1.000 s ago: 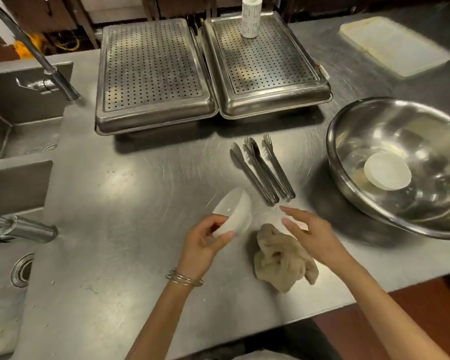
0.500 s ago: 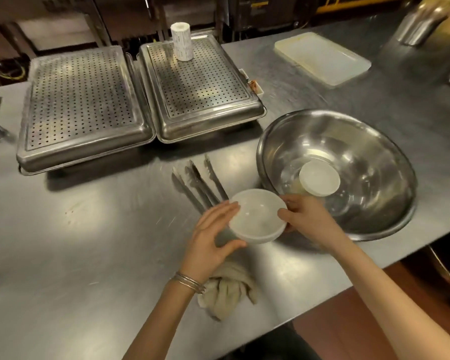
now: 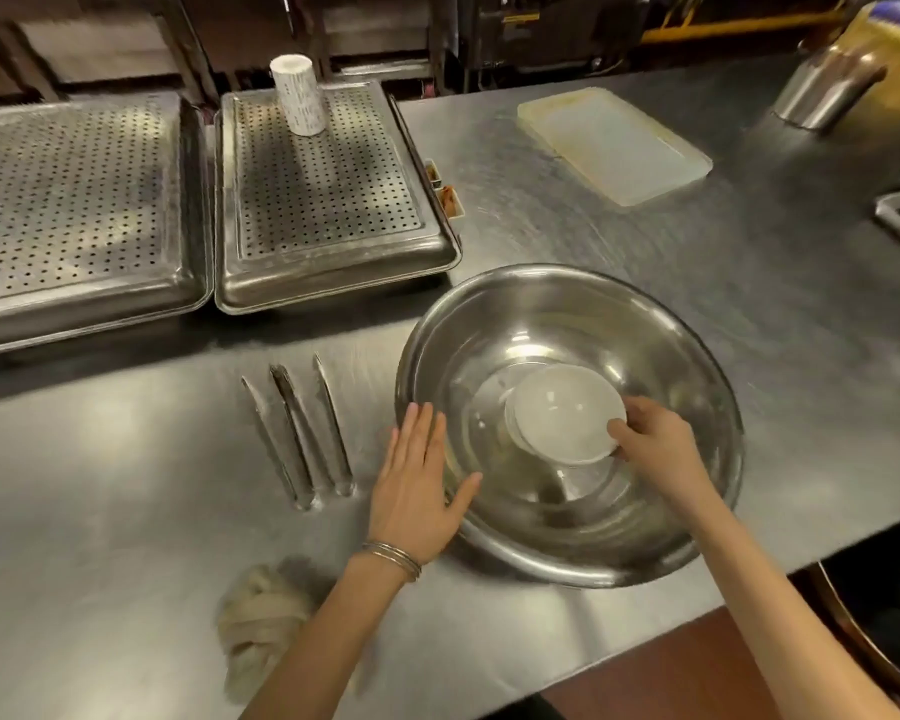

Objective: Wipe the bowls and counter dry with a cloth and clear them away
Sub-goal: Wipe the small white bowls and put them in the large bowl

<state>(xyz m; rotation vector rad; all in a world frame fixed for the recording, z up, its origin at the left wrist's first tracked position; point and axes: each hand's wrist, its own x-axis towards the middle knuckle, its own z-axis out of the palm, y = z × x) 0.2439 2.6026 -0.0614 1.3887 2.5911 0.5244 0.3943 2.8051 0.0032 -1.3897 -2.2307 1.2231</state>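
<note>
Right hand (image 3: pixel 655 452) is gripping a white bowl (image 3: pixel 562 413) inside the steel basin (image 3: pixel 489 324). Left hand (image 3: pixel 411 493) is lying flat by its rim, fingers (image 3: pixel 421 433) straight and released.

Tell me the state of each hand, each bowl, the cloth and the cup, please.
Left hand: open, fingers straight, at the steel bowl's rim.
Right hand: pinches the white bowl's rim.
White bowl: held inside the steel bowl, over a second white bowl.
Steel bowl: upright on the counter.
Cloth: crumpled on the counter, untouched.
Cup: stands on a perforated tray.
</note>
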